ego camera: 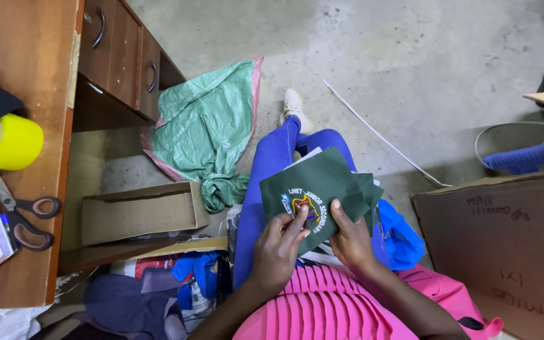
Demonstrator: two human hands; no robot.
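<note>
At the centre of the frame, just below the middle, both hands pinch a green cloth with a stitched badge. The left hand grips its lower left edge, fingers closed on the fabric over the badge. The right hand pinches the lower right edge, thumb on top. The cloth lies over blue trousers above a pink skirt. At the left edge, scissors and yellow tape rest on a desk. An open box stands beneath it, with a green sack on the floor above it.
</note>
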